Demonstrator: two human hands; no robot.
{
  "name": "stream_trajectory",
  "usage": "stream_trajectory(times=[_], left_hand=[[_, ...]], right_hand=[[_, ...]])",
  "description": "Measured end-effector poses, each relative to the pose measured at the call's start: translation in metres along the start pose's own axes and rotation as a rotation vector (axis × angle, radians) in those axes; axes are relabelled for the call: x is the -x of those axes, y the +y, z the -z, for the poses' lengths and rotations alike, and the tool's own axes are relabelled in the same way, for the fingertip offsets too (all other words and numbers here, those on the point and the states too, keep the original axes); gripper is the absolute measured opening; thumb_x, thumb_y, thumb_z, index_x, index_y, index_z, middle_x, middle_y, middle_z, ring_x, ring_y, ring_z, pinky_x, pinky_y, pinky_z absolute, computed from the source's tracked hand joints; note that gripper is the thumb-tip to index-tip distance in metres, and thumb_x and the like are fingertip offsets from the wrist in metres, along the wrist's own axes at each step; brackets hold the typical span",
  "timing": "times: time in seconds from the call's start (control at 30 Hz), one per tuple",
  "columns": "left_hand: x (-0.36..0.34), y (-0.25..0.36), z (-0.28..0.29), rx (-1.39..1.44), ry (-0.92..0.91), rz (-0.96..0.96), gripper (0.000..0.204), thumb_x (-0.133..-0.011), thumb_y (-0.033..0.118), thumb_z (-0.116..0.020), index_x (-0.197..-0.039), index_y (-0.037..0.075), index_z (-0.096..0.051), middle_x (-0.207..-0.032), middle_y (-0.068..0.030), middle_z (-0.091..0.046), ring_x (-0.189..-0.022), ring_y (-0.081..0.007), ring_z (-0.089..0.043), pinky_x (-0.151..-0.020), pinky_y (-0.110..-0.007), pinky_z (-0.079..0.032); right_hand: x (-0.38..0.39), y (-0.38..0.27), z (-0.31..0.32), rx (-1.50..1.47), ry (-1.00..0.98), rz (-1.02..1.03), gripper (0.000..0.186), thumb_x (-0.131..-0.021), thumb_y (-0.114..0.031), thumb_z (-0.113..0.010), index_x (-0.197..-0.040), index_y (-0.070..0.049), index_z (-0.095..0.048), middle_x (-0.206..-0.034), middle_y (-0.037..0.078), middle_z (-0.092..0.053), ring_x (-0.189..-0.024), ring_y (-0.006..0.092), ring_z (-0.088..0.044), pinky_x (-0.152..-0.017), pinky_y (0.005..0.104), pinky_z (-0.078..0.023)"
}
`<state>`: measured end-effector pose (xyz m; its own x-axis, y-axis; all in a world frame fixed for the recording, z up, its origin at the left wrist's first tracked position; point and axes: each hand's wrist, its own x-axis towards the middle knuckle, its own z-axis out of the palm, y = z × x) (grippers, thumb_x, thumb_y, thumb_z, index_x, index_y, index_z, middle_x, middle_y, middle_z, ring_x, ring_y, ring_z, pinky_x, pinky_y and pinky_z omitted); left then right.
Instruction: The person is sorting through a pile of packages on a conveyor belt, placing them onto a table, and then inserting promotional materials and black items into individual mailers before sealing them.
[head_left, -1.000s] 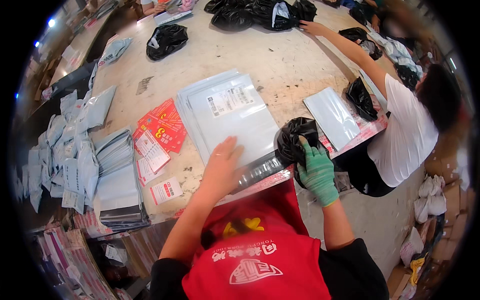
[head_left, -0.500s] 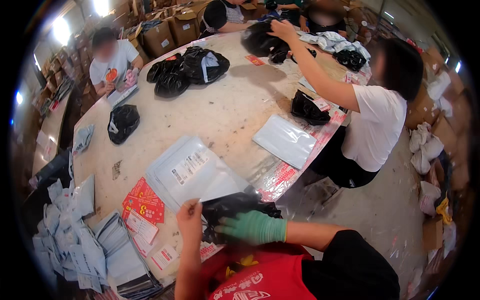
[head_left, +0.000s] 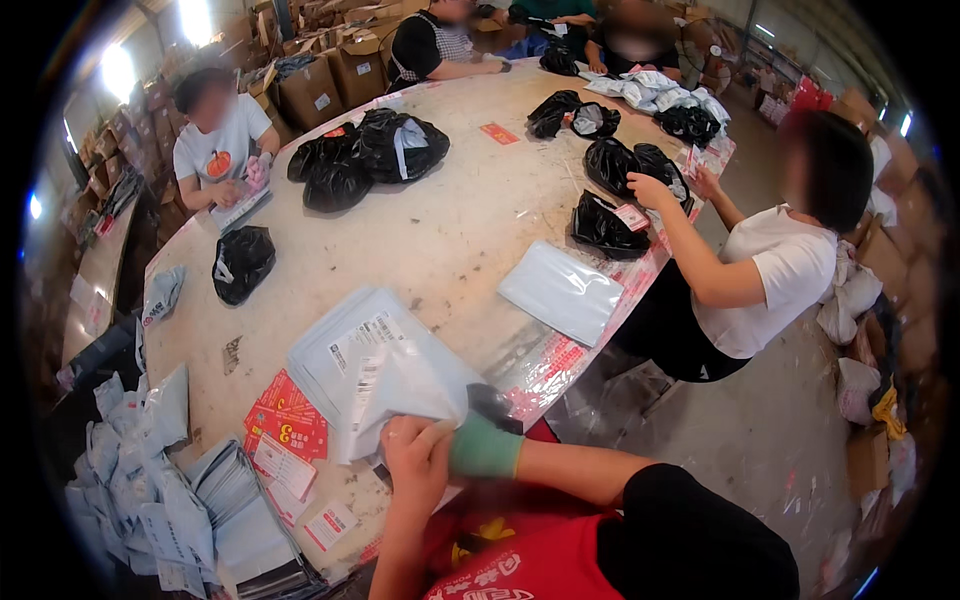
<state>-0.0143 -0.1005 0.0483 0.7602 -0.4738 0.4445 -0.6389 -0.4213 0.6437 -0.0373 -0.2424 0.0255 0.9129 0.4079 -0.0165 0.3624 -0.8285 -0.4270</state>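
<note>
My bare left hand (head_left: 415,455) grips the near edge of a grey-white plastic mailing bag (head_left: 412,385), which is raised and creased above a stack of similar bags (head_left: 320,345). Close beside it, my right hand (head_left: 485,446) wears a green knit glove. Its fingers are hidden behind the bag's edge and my left hand, so their grip does not show. Part of a black plastic bag (head_left: 495,405) shows just beyond the glove, mostly covered by the mailing bag.
Red cards (head_left: 287,415) and printed slips lie left of the stack. Filled mailers (head_left: 140,470) heap at the lower left, beside a bundle of flat bags (head_left: 240,500). Black bundles (head_left: 405,145) sit farther back. A co-worker (head_left: 770,265) handles black bags at the right; others sit around the table.
My left hand has lifted the mailing bag's near edge over the black bag. My gloved hand has moved in beside it. The co-worker at right has drawn their arms back toward the near black bags.
</note>
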Motion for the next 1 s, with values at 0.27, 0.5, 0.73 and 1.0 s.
stream_trajectory(times=[0.27, 0.5, 0.73, 1.0], left_hand=[[0.065, -0.039, -0.032, 0.602, 0.039, 0.706, 0.022, -0.091, 0.013, -0.057, -0.079, -0.004, -0.049, -0.065, -0.0093, -0.055, -0.061, -0.0150, -0.056, -0.053, -0.031, -0.044], [0.087, -0.041, -0.045, 0.629, -0.237, 0.727, 0.019, -0.091, -0.001, -0.036, -0.094, -0.007, -0.053, -0.080, -0.0139, -0.063, -0.067, -0.0199, -0.062, -0.058, -0.030, -0.051], [0.078, -0.017, -0.003, 0.993, -0.154, 0.983, 0.024, -0.098, 0.005, -0.035, -0.113, -0.004, -0.052, -0.100, -0.0184, -0.065, -0.081, -0.0274, -0.069, -0.065, -0.029, -0.057], [0.061, -0.021, 0.007, 0.062, -0.012, 0.599, 0.019, -0.079, 0.010, -0.063, -0.084, -0.003, -0.051, -0.058, -0.0152, -0.052, -0.049, -0.0276, -0.055, -0.049, -0.036, -0.041]], right_hand=[[-0.012, 0.000, 0.003, -0.257, 0.044, -0.183, 0.054, -0.085, -0.022, -0.050, -0.125, 0.013, -0.044, -0.124, 0.029, -0.051, -0.108, 0.0401, -0.055, -0.097, 0.0420, -0.041], [-0.008, -0.027, 0.019, 0.100, -0.013, -0.237, 0.049, -0.082, -0.026, -0.054, -0.120, 0.004, -0.052, -0.114, 0.029, -0.056, -0.105, 0.0391, -0.057, -0.084, 0.0467, -0.048], [-0.039, -0.003, 0.010, 0.185, 0.357, -0.081, 0.042, -0.082, -0.032, -0.053, -0.112, -0.004, -0.058, -0.106, 0.022, -0.060, -0.098, 0.0368, -0.058, -0.084, 0.0453, -0.047], [-0.046, -0.001, -0.040, 0.175, 0.314, -0.152, 0.047, -0.084, -0.036, -0.051, -0.121, -0.006, -0.053, -0.119, 0.019, -0.055, -0.108, 0.0345, -0.052, -0.094, 0.0459, -0.039]])
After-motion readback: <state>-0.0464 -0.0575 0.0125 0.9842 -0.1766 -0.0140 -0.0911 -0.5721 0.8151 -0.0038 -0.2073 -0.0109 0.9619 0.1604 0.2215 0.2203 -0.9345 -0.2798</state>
